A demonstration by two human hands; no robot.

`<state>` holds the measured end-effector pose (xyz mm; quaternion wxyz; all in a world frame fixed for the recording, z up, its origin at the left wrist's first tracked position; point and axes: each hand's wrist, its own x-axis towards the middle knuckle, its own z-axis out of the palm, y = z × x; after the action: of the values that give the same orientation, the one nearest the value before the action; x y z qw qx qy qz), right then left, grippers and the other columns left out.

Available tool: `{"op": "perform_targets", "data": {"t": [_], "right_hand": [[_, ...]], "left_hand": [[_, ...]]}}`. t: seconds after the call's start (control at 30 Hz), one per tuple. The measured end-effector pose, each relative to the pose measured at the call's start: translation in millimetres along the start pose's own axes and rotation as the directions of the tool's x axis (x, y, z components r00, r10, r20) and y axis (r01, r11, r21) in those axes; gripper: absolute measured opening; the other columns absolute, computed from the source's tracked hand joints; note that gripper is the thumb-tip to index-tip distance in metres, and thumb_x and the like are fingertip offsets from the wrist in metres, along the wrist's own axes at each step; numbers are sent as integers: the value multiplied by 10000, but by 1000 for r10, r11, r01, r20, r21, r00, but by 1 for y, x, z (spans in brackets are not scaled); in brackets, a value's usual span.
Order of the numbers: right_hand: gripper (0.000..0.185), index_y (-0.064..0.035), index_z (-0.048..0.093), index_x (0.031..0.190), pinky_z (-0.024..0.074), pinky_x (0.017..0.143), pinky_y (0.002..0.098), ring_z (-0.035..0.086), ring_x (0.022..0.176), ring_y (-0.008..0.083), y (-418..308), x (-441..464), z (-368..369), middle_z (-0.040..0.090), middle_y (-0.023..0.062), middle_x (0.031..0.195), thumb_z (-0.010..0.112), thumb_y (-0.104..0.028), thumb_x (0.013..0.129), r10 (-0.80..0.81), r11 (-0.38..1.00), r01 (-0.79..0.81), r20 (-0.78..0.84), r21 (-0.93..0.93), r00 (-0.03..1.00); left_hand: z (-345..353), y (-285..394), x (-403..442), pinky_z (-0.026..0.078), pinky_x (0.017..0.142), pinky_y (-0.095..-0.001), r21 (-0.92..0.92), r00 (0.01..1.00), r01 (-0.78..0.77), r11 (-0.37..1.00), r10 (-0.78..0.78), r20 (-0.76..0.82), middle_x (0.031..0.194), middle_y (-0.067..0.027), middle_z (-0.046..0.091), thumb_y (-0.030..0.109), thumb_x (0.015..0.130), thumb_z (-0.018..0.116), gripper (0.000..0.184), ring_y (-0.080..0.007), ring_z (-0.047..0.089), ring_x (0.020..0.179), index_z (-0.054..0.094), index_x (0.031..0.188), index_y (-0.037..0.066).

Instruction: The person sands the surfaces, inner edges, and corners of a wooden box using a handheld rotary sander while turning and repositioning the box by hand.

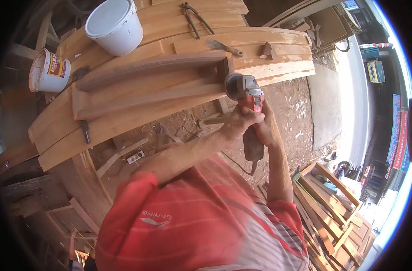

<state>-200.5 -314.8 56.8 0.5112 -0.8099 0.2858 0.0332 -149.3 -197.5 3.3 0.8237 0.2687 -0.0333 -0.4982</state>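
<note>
Both my hands are wrapped round a red and grey angle grinder (252,97). My left hand (239,123) closes on its body from the left, thumb across the top. My right hand (263,126) grips it from the right; some of its fingers are hidden. The grinder's round disc (233,86) is at the right end of a long wooden frame (156,97), close to its corner; whether they touch I cannot tell. That frame lies across curved wooden boards (57,131). A cord runs down from the grinder's dark rear end.
On the boards are a white lidded bucket (118,31), pincers (197,20), a scraper (225,47) and a dark handle (86,132). A labelled bucket (50,71) stands left. A power strip (135,157) lies below. Timber (325,207) is piled right. Another person's hand (72,239) shows lower left.
</note>
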Motion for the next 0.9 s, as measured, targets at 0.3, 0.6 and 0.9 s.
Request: {"op": "perform_targets", "data": {"t": [0.3, 0.6, 0.9], "right_hand": [[595, -14, 567, 1392, 530, 981, 397, 668, 1139, 231, 12, 14, -13, 702, 154, 1212, 739, -389, 963, -123, 990, 125, 29, -71, 992], [638, -10, 539, 1405, 549, 943, 422, 693, 1117, 275, 21, 18, -14, 711, 188, 1203, 753, -391, 941, -238, 970, 241, 110, -17, 965], [574, -26, 569, 1375, 539, 933, 391, 667, 1097, 230, 36, 14, 8, 684, 133, 1204, 671, -419, 968, -240, 971, 238, 92, 25, 966]], "left_hand": [[7, 3, 11, 460, 1048, -346, 78, 997, -67, 995, 69, -32, 1210, -21, 607, 204, 908, 731, 518, -131, 570, 1161, 565, 1387, 97], [4, -14, 7, 431, 1093, -375, 23, 994, -99, 995, 100, -53, 1298, -33, 586, 195, 916, 735, 592, -165, 553, 1234, 519, 1461, 112], [-7, -11, -1, 449, 1051, -375, 143, 976, -215, 966, 206, 74, 1268, -37, 580, 292, 925, 727, 526, -139, 554, 1199, 548, 1379, 95]]}}
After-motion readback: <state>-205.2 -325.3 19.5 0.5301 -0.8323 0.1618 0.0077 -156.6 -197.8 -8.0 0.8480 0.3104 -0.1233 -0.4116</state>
